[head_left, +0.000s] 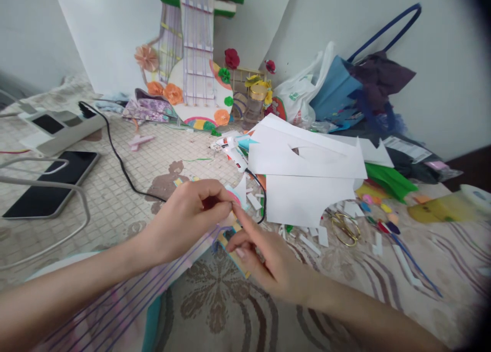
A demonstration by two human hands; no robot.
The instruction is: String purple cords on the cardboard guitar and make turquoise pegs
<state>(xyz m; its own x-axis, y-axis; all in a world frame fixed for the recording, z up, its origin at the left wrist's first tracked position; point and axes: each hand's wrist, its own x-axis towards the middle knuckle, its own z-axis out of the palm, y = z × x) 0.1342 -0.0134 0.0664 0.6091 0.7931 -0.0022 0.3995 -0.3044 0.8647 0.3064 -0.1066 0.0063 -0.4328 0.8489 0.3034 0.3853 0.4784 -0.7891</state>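
Observation:
A handmade craft guitar (174,270) with purple strings lies at a slant below my hands, its body cut off by the lower left edge. Over its head end, my left hand (192,219) is closed in a pinch; whatever sits between its fingertips is too small or hidden to name. My right hand (272,260) reaches the same spot, its index fingertip meeting the left fingers. Its other fingers curl at the yellow-and-blue edge of the guitar's head (236,257). The purple strings run up to this end, under my hands.
Behind stands a decorated craft guitar (197,75). A glue gun (232,150), white card sheets (307,157), gold-handled scissors (345,229) and scraps lie beyond and right. A phone (53,183), power strip (57,127) and cables are left; bags (337,93) stand back right.

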